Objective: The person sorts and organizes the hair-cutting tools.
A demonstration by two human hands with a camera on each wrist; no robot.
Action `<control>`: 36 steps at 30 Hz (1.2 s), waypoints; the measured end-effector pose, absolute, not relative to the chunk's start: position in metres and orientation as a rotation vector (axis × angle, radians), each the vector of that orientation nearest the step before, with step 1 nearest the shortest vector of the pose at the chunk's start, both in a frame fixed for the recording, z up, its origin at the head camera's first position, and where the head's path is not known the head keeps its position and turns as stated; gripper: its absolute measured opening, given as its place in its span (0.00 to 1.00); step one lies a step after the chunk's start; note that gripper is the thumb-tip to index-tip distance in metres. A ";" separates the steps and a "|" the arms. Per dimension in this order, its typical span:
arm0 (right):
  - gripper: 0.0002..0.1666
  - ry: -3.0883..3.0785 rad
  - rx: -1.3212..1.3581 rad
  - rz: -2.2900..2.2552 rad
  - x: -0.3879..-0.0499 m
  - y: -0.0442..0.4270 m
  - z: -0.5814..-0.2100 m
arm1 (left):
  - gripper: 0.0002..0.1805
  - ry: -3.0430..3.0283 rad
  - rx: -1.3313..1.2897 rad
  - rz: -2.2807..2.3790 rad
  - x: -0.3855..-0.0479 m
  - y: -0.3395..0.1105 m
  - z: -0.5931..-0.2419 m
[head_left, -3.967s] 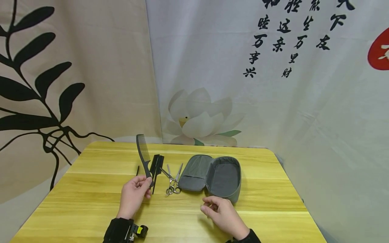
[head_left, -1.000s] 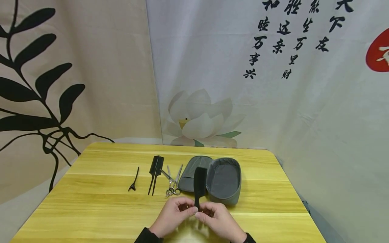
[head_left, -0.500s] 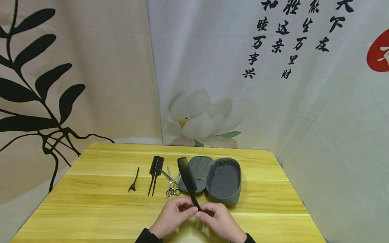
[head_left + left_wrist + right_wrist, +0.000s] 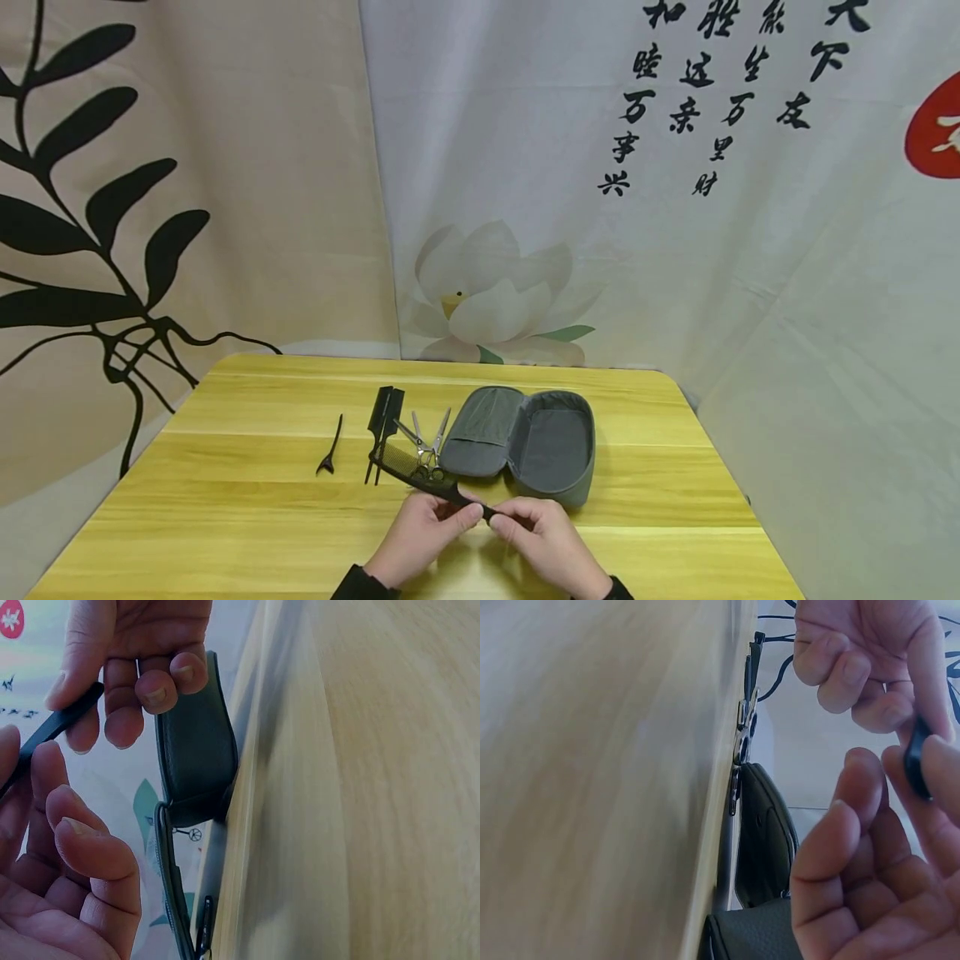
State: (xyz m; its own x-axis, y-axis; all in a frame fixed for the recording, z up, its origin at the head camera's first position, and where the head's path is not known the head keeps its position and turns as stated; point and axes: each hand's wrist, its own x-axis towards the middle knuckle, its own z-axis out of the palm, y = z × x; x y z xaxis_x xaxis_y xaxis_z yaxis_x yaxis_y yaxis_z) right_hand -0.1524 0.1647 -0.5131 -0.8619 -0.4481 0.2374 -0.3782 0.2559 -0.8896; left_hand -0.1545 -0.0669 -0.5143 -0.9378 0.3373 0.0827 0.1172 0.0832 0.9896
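Observation:
A black comb (image 4: 420,479) is held above the table, its toothed end pointing left and its handle toward the right. My left hand (image 4: 423,533) pinches the handle between thumb and fingers. At the handle's end, my right hand (image 4: 551,542) pinches it too. In the left wrist view the handle (image 4: 56,727) runs between both hands, clear of the table. The right wrist view shows a bit of the dark handle (image 4: 916,757) between the fingertips. Behind the comb lie two pairs of scissors (image 4: 438,442), partly covered by it, and two black tint-style brushes or combs (image 4: 386,408) with thin handles.
An unzipped grey case (image 4: 555,442) lies spread behind my right hand, its lid (image 4: 483,425) folded to the left. Farther left is a small black forked tool (image 4: 328,454). All lie on a yellow wooden table (image 4: 210,500) before a printed curtain (image 4: 487,167).
My left hand came from the left with the comb, and both hands now hold it in the middle. Over the last second the comb has swung from upright down to the left.

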 end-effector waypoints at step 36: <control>0.17 2.476 -0.775 -1.513 -0.155 0.172 -0.518 | 0.17 2.044 0.323 1.954 -0.157 -0.068 -0.518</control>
State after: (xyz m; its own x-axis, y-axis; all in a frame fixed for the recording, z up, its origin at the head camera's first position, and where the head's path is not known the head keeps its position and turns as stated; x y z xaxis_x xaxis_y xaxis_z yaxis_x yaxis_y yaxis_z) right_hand -0.1551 0.1725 -0.5185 -0.8580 -0.4927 0.1453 -0.3541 0.3623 -0.8622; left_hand -0.1568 -0.0678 -0.5177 -0.9315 0.3594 -0.0564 -0.0401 0.0526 0.9978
